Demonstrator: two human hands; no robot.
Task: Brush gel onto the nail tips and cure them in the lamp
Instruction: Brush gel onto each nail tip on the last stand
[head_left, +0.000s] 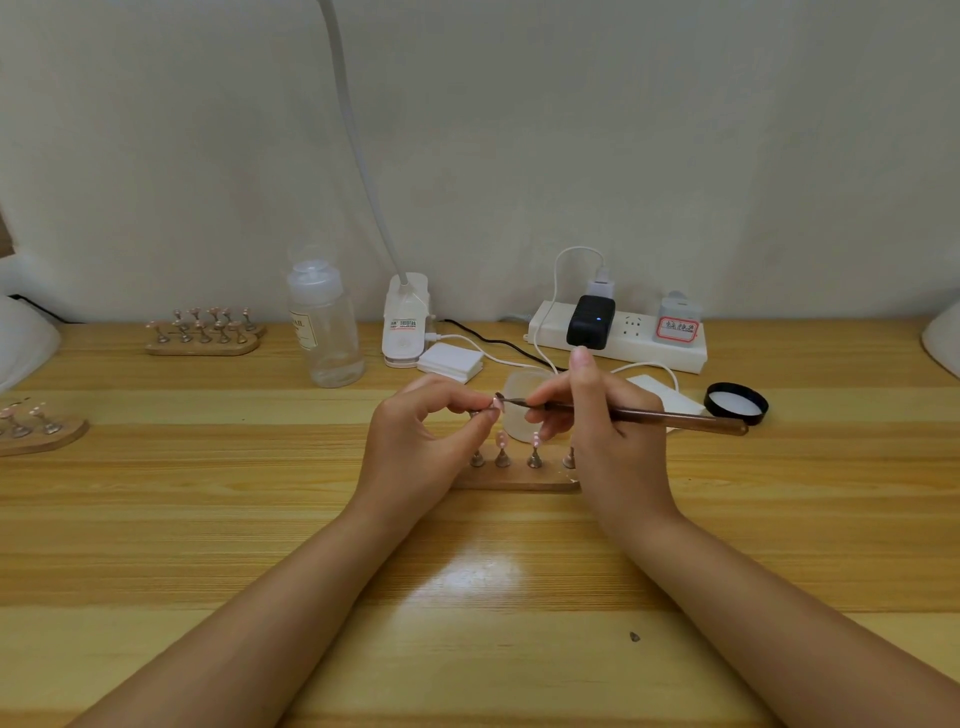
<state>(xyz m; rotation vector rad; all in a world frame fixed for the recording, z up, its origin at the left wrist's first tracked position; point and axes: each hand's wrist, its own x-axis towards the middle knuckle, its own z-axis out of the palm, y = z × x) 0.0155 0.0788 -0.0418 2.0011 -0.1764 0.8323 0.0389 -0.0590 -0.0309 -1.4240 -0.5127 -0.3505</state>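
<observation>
My left hand (421, 436) pinches a small metal peg topped by a pink nail tip (497, 402), lifted above the wooden holder (514, 480). My right hand (597, 431) grips a brown-handled brush (649, 415) like a pen, its bristles touching that nail tip. Several other pegs with pink tips (535, 452) stand in the holder beneath my hands. A frosted gel jar (519, 395) sits just behind my fingers, partly hidden. Its black lid (736, 402) lies to the right.
Two more wooden holders with tips stand at the back left (202, 332) and at the left edge (36, 431). A clear bottle (327, 332), a clip lamp base (408, 322), white pads (451, 362) and a power strip (618, 335) line the back of the wooden table (467, 597).
</observation>
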